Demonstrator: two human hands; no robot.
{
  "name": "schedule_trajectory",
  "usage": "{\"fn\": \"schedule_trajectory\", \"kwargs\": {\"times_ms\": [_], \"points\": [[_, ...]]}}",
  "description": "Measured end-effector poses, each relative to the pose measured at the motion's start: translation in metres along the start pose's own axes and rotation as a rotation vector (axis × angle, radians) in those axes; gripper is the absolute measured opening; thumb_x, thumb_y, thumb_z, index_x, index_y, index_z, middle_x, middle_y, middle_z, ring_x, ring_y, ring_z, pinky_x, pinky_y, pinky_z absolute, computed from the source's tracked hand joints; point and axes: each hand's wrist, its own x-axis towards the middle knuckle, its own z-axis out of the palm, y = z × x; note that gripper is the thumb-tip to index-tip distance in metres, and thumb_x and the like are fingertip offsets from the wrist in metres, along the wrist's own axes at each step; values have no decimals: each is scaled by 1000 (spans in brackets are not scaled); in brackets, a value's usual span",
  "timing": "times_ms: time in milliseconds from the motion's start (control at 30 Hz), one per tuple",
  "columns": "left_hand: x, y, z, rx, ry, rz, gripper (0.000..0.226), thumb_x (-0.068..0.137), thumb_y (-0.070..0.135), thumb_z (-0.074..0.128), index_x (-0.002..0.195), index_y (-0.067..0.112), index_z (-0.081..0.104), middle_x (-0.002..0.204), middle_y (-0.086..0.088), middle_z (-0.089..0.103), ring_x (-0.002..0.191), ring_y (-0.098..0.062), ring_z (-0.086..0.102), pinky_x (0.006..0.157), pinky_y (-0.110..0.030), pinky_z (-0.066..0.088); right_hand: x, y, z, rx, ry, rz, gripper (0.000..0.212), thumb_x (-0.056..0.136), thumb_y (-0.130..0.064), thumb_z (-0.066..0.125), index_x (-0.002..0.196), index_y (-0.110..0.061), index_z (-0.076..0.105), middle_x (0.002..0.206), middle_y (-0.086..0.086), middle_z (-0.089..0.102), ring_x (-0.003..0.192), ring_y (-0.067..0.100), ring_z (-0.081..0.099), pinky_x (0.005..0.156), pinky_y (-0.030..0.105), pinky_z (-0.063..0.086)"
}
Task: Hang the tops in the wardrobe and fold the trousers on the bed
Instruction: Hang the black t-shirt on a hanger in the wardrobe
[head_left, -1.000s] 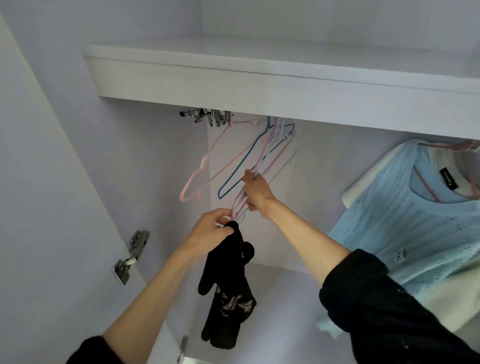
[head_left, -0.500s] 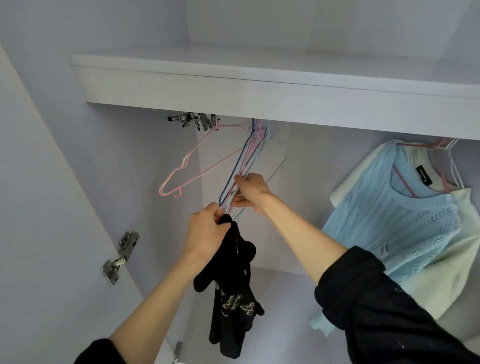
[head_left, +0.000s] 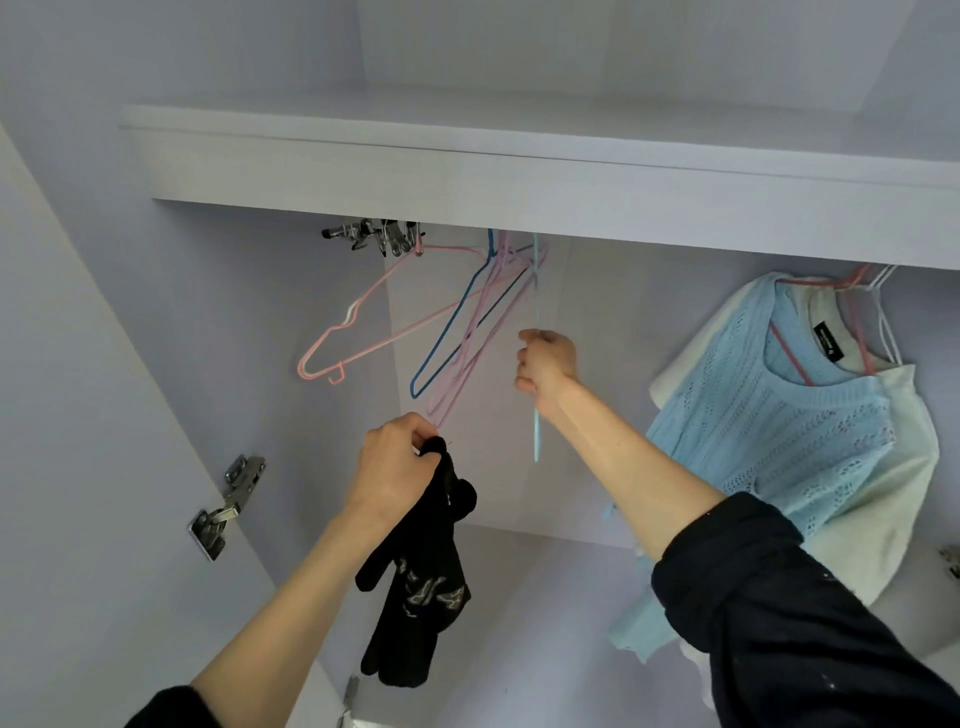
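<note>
I am looking up into the white wardrobe. My left hand (head_left: 397, 460) grips a small black top (head_left: 418, 577) with a pale print, which hangs bunched below my fist. My right hand (head_left: 545, 364) is curled round a light blue wire hanger (head_left: 536, 431), seen edge-on and separated to the right of the others. A bunch of empty pink and blue hangers (head_left: 467, 332) hangs under the shelf, with one pink hanger (head_left: 358, 322) swung out to the left. A light blue knitted top (head_left: 789, 436) and a white top (head_left: 893, 499) hang at the right.
A thick white shelf (head_left: 519, 171) spans the wardrobe above the hangers. Metal clips (head_left: 379, 236) hang at the left end under it. The open door with a metal hinge (head_left: 228, 506) stands at my left. A second hinge (head_left: 950, 561) shows at the far right.
My right hand has drawn the light blue hanger out of the bunch and moved it right. The remaining hangers have swung back left. My left hand still holds the black top.
</note>
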Motion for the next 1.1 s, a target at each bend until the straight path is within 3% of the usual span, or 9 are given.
{"fn": "schedule_trajectory", "kwargs": {"times_ms": [100, 200, 333, 467, 567, 633, 767, 900, 1100], "points": [[1, 2, 5, 22, 3, -4, 11, 82, 4, 60, 84, 15, 61, 88, -4, 63, 80, -19, 61, 77, -30, 50, -1, -3, -20, 1, 48, -82, 20, 101, -13, 31, 108, -18, 49, 59, 1, 33, 46, 11, 24, 30, 13, 20], [2, 2, 13, 63, 25, 27, 10, 82, 4, 61, 85, 14, 61, 93, -5, 54, 80, -18, 56, 71, -19, 39, -4, -1, -37, -12, 84, -157, 24, 100, -11, 32, 106, -23, 52, 59, -1, 35, 41, 8, 27, 32, 14, 22], [-2, 1, 25, 7, 17, -15, 16, 81, 5, 62, 80, 19, 54, 78, -1, 51, 68, -9, 51, 54, -10, 36, -9, 23, -67, -65, 147, -171, 20, 91, -5, 44, 77, -17, 51, 60, 0, 42, 43, 7, 33, 42, 20, 25], [-7, 0, 35, -119, -21, -128, 23, 78, 3, 62, 72, 24, 54, 69, 6, 59, 70, -14, 61, 60, -17, 45, -27, 80, -110, -103, 232, -155, 35, 92, -27, 56, 63, -18, 40, 59, 0, 32, 53, 13, 26, 51, 26, 21], [-11, 0, 44, -358, -94, -295, 23, 81, -4, 58, 73, 17, 57, 73, -3, 61, 77, -22, 61, 71, -32, 53, -55, 114, -139, 2, 258, -169, 57, 89, -35, 62, 44, -24, 28, 48, -8, 23, 49, 12, 22, 49, 25, 22], [-14, 3, 50, -461, -161, -392, 19, 83, -5, 57, 75, 13, 58, 77, -7, 60, 76, -21, 60, 64, -29, 52, -63, 119, -155, 19, 228, -175, 52, 85, -40, 64, 46, -26, 32, 44, -9, 27, 42, 8, 27, 44, 20, 29], [-17, 10, 59, -388, -283, -398, 11, 82, 1, 58, 81, 12, 59, 78, -6, 59, 71, -13, 57, 56, -23, 47, -48, 110, -176, -59, 209, -4, 40, 86, -51, 58, 77, -12, 50, 54, -2, 34, 46, 9, 31, 45, 18, 29], [-16, 12, 72, -265, -298, -402, 6, 81, 9, 59, 76, 11, 56, 73, -5, 55, 70, -17, 54, 66, -29, 47, -44, 130, -198, -158, 349, 83, 44, 94, -46, 48, 63, -16, 56, 57, -1, 46, 52, 13, 39, 52, 24, 30], [-9, -8, 75, -97, -235, -486, 10, 76, 13, 59, 68, 8, 56, 63, -5, 56, 57, -19, 57, 46, -19, 43, -59, 147, -231, -319, 283, -25, 55, 86, -40, 63, 37, -21, 48, 41, -7, 47, 45, 8, 43, 54, 27, 34]]}}
